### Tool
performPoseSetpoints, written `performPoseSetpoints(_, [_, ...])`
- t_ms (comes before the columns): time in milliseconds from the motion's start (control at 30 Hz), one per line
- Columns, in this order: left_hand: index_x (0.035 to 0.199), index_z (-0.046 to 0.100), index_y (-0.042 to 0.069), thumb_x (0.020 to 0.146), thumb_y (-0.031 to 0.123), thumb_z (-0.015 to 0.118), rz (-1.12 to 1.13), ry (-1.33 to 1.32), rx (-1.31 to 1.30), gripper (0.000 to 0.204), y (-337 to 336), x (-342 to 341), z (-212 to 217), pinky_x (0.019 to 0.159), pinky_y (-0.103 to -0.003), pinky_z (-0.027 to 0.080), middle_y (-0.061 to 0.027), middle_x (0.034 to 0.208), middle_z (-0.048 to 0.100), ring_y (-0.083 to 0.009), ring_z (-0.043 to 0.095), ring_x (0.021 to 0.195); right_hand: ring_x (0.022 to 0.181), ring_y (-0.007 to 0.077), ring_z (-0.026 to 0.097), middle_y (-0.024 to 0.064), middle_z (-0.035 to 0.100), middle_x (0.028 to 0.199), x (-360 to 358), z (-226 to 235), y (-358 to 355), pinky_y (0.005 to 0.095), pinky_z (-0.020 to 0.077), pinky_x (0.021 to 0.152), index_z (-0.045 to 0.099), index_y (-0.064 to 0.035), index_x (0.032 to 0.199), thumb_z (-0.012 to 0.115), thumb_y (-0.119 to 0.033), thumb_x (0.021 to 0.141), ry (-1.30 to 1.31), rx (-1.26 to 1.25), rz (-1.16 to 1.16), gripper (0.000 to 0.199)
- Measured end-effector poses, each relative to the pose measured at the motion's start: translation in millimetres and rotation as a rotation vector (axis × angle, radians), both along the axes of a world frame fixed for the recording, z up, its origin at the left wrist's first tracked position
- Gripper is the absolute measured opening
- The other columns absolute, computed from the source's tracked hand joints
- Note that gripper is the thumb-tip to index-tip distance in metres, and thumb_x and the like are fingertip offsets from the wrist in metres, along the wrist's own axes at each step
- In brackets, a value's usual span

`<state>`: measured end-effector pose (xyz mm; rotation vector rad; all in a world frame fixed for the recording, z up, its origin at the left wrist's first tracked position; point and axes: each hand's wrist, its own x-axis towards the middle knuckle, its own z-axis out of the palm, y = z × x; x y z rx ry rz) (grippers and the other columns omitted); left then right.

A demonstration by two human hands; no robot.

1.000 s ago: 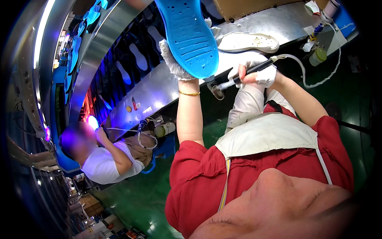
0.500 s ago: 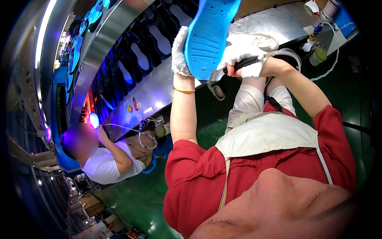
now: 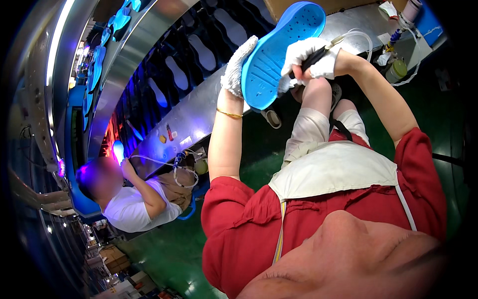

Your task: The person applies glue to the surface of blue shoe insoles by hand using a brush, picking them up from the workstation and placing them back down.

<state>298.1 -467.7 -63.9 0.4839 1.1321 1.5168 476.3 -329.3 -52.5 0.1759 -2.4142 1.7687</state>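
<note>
A blue sole-shaped piece (image 3: 269, 70) is tilted up over the metal bench's edge, its dotted, ridged face toward me. My left hand (image 3: 240, 67), in a white knit glove, grips its left side; the fingers go behind it. My right hand (image 3: 308, 62), in a white glove with bare fingertips showing, closes around a black-handled brush (image 3: 314, 57). A clear tube (image 3: 356, 34) runs near the handle's upper end. Pale bristles are close to the piece's lower right edge; whether they touch it I cannot tell.
The metal bench (image 3: 201, 119) runs beside a conveyor carrying pale soles (image 3: 201, 52). At left, a person in a white shirt (image 3: 142, 207) holds a glowing sole. A bottle with a yellow-green lid (image 3: 397, 71) stands at upper right. A cardboard box edge (image 3: 343, 7) lies behind the blue piece.
The blue piece has moved down and tilted to the right, showing its dotted upper end. My right hand has risen slightly with the brush. The white shoe on the bench is now hidden.
</note>
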Motion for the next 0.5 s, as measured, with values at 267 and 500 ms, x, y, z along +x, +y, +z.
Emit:
performPoseSetpoints(267, [0.115, 0.057, -0.003, 0.088, 0.044, 0.055, -0.055, -0.182, 0.030, 0.054, -4.2, 2.1, -7.9, 0.073, -0.041, 0.056, -0.0200, 0.102, 0.064, -0.0298, 0.066, 0.083, 0.077, 0.0163, 0.059, 0.0074, 0.064, 0.087, 19.5, 3.9, 29.8, 0.0286, 0.0496, 0.065, 0.064, -0.0028, 0.081, 0.067, 0.004, 0.063, -0.123, -0.017, -0.139, 0.019])
performPoseSetpoints(500, [0.132, 0.043, 0.002, 0.093, 0.049, 0.041, -0.145, -0.498, 0.284, 0.060, -6.6, 30.4, -26.8, 0.090, -0.048, 0.049, -0.0194, 0.123, 0.055, -0.0334, 0.059, 0.104, 0.064, 0.0094, 0.059, 0.0053, 0.065, 0.080, 9.2, 2.6, 38.8, 0.0211, 0.0478, 0.058, 0.068, -0.0031, 0.088, 0.073, -0.013, 0.078, -0.047, -0.178, -0.392, 0.015])
